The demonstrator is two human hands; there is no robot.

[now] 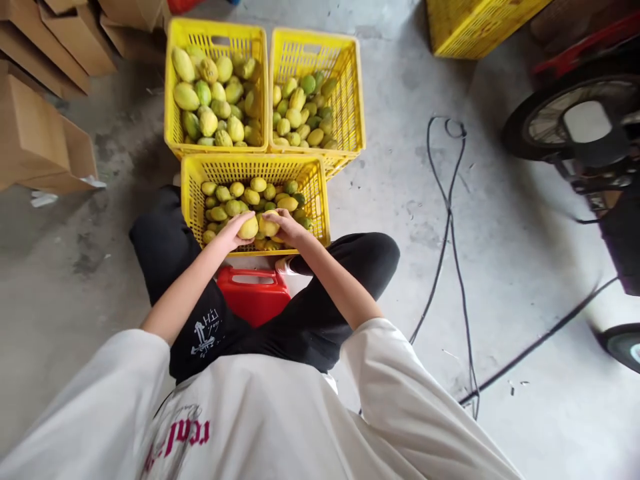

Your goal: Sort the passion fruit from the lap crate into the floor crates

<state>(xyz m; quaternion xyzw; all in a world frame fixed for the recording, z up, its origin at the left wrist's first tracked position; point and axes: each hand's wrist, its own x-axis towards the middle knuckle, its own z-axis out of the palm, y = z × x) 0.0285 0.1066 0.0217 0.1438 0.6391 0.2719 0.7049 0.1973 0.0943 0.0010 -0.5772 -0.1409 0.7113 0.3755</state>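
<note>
I sit over a yellow plastic crate (320, 200) that holds several yellow-green fruits. My left hand (231, 232) is curled round one yellow fruit (249, 228) inside the crate's near side. My right hand (289, 227) grips a second yellow fruit (269, 227) right beside it, and the two fruits touch. Two more yellow crates stand behind: the far left crate (170, 87) is piled with larger green-yellow fruits, the far right crate (356, 87) is about half full of smaller ones.
A red stool (253, 295) is under me, between my black-trousered legs. Cardboard boxes (35, 133) are stacked at the left. Black cables (450, 220) trail over the concrete floor at the right. A fan (575, 123) and another yellow crate (475, 27) stand at the upper right.
</note>
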